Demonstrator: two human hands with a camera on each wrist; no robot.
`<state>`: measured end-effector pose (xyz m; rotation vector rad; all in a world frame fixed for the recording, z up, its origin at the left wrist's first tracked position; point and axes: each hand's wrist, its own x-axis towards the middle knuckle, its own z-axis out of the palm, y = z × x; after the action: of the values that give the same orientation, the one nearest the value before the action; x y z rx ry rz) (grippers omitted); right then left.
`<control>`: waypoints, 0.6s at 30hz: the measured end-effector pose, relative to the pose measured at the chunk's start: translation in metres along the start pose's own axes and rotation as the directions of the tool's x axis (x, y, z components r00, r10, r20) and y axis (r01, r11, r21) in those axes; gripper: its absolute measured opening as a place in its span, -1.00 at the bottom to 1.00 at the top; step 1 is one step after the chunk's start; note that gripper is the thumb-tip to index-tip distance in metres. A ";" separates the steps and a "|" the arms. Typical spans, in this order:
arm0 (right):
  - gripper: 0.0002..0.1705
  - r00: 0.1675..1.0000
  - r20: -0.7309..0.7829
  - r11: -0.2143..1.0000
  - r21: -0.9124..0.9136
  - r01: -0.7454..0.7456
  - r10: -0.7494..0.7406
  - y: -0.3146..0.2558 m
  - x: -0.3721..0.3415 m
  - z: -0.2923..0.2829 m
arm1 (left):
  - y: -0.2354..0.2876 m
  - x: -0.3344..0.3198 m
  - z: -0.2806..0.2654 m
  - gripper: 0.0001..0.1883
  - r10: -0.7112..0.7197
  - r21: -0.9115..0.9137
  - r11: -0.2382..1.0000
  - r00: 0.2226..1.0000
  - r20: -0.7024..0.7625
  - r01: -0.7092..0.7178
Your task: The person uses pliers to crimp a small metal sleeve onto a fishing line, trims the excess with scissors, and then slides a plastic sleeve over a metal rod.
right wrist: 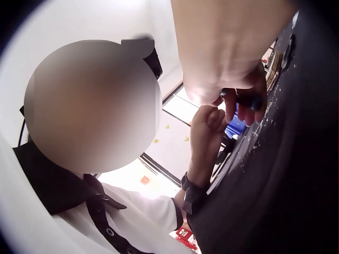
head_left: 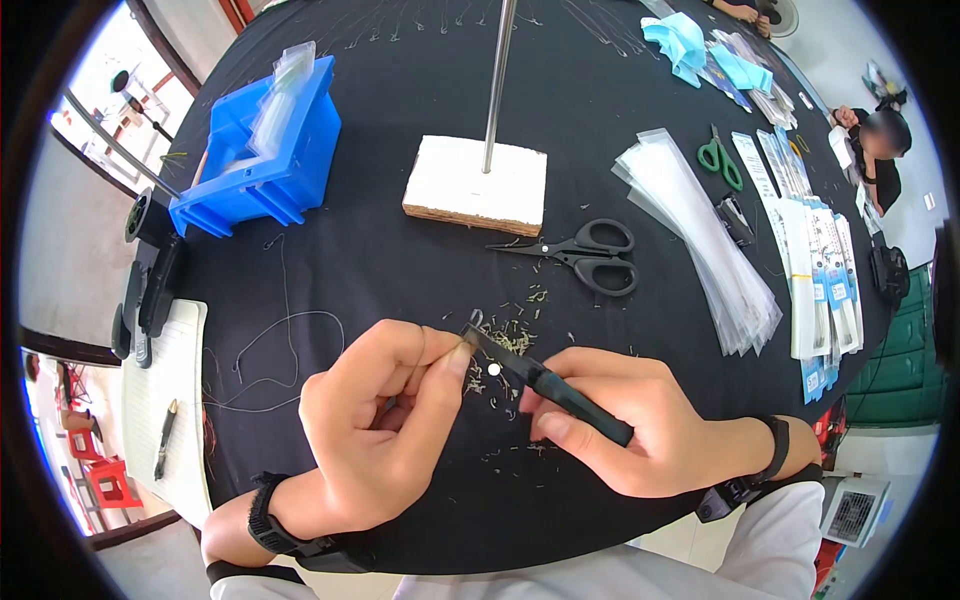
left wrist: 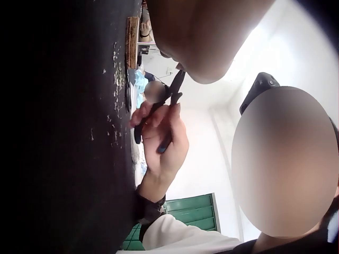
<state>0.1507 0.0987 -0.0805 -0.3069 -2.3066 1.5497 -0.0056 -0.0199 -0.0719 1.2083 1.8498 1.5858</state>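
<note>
In the head view my left hand (head_left: 365,440) pinches a tiny piece with a small metal loop (head_left: 476,318) between thumb and index finger. A thin dark line runs round that index finger. My right hand (head_left: 640,425) grips a pair of black pliers (head_left: 570,398), whose jaws reach the left fingertips at the loop. Both handles of the pliers (left wrist: 168,98) show spread in the right palm in the left wrist view. Below the hands lie small yellowish clippings (head_left: 512,338) and a white round bit (head_left: 494,369).
Black scissors (head_left: 590,255) lie beyond the clippings, before a white block (head_left: 470,185) with an upright metal rod. A blue bin (head_left: 315,150) stands left. Clear plastic sleeves (head_left: 700,240), green scissors (head_left: 720,165) and packets (head_left: 825,280) lie right. A notebook (head_left: 150,370) holds a pen (head_left: 166,440).
</note>
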 end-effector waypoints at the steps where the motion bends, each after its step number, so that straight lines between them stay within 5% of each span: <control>1: -0.83 1.000 -0.022 1.000 0.000 0.022 -0.021 0.002 0.001 0.002 | 0.001 0.000 0.000 -0.98 -0.038 -0.026 0.999 0.999 0.005 0.038; 5: -0.80 0.993 -0.012 0.991 -0.064 0.114 -0.115 0.008 0.003 0.001 | 0.004 0.001 0.000 -0.98 -0.159 -0.111 0.981 0.987 0.032 0.161; 9: -0.79 0.998 0.057 0.995 -0.103 0.018 -0.012 0.000 0.001 -0.006 | 0.006 0.000 -0.001 -0.97 -0.203 -0.145 0.966 0.976 0.080 0.213; 14: -0.78 0.991 0.115 0.998 -0.004 -0.070 0.070 -0.002 0.005 -0.012 | 0.003 0.000 -0.001 -0.97 -0.162 -0.233 0.957 0.985 0.065 0.173; 18: -0.79 0.998 0.063 0.999 -0.045 0.023 -0.020 0.004 0.005 -0.008 | 0.004 0.001 0.000 -0.97 -0.174 -0.258 0.949 0.983 0.056 0.183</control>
<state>0.1494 0.1089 -0.0801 -0.2468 -2.3878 1.5190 -0.0042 -0.0193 -0.0676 0.9172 1.6163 1.6363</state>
